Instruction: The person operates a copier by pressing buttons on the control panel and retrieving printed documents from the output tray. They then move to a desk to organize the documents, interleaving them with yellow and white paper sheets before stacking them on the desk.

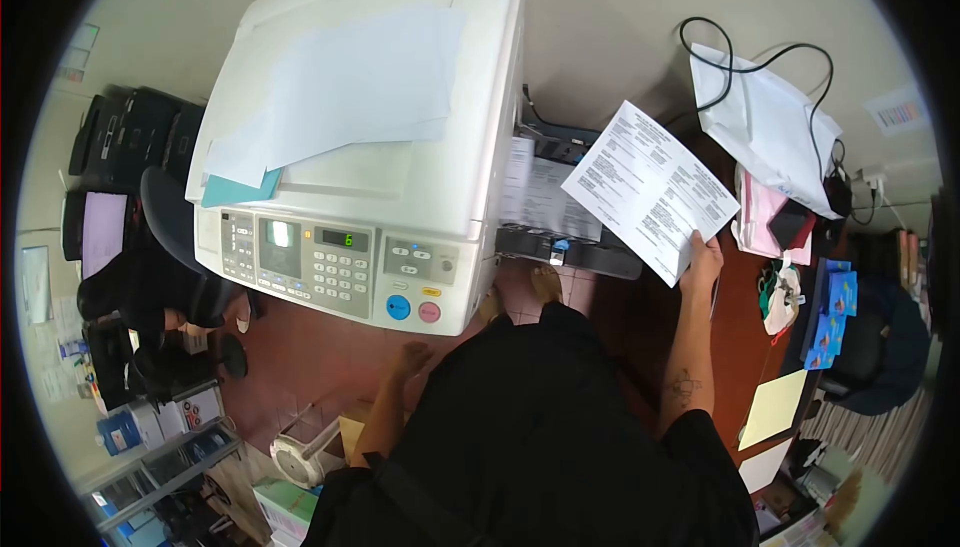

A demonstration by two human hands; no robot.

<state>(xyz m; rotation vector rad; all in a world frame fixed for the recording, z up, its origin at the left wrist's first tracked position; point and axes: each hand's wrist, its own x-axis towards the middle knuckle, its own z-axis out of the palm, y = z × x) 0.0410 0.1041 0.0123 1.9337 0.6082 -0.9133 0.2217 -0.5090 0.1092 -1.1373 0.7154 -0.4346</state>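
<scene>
A large white copying machine (400,182) stands ahead, with loose white sheets (370,82) and a teal sheet (243,189) on its lid. Its small display shows a green 6. Printed pages (550,197) lie in the tray on the machine's right side. My right hand (703,259) grips a printed sheet (650,190) by its lower right corner, tilted beside that tray. My left hand (411,358) hangs below the machine's front edge, near the control panel (330,265); its fingers are too small and dim to make out.
On the right, a brown desk (735,347) bears a white envelope (765,117), a black cable, pink papers, blue packets (832,317) and a yellow sheet (773,409). A seated person (150,297) is at the left. A white stool-like object (298,459) stands at lower left.
</scene>
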